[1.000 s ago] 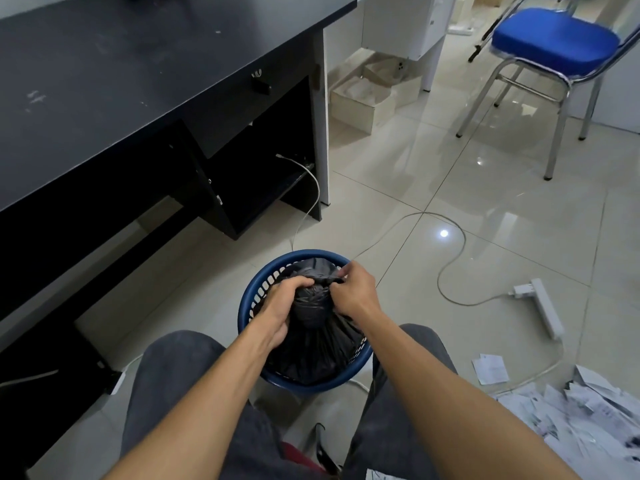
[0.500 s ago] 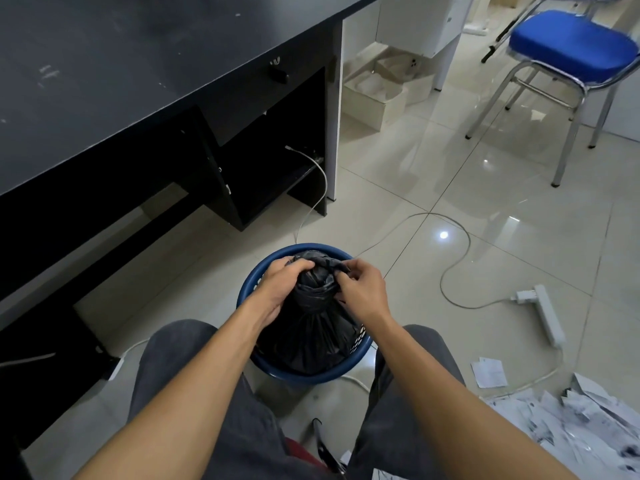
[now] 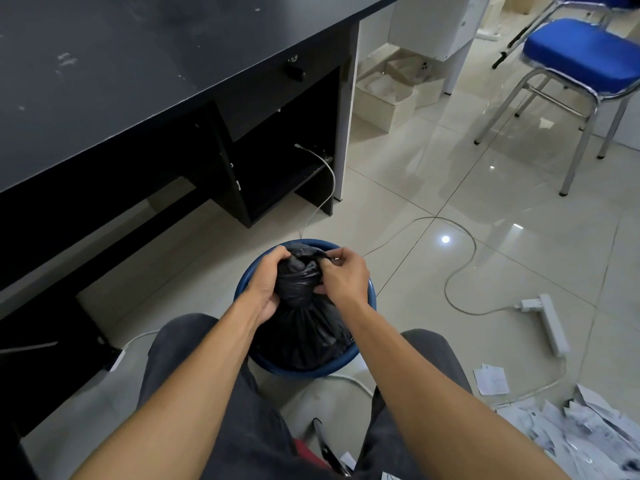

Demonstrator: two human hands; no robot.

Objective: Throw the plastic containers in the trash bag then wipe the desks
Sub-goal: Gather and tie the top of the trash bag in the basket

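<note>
While the person sits with knees [image 3: 194,375] in grey trousers spread apart, both bare forearms reach down between them to a black trash bag [image 3: 301,327]. The bag sits inside a round blue bin [image 3: 311,373] on the pale tiled floor, just in front of the knees. Its top is gathered into a bunched knob that stands above the bin's rim. The left hand [image 3: 268,285] is clamped on the left side of that knob, its fingers curled round the plastic. The right hand [image 3: 343,277] pinches the bunched plastic at the top right between thumb and fingers. What is inside the bag cannot be seen.

Low on the right, a heap of loose papers [image 3: 588,438] lies on the floor. A little further off lies a white power strip [image 3: 554,323], with a thin pale cable [image 3: 460,268] looping away from it across the tiles behind the bin. To the left stands a black desk [image 3: 121,81], its top marked with a few pale smudges and a knobbed drawer [image 3: 296,73] under the near corner. Beyond it, open cream boxes [image 3: 381,98] sit on the floor beside a white cabinet. At the far right stands a chair [image 3: 581,53] with a blue seat and metal legs
</note>
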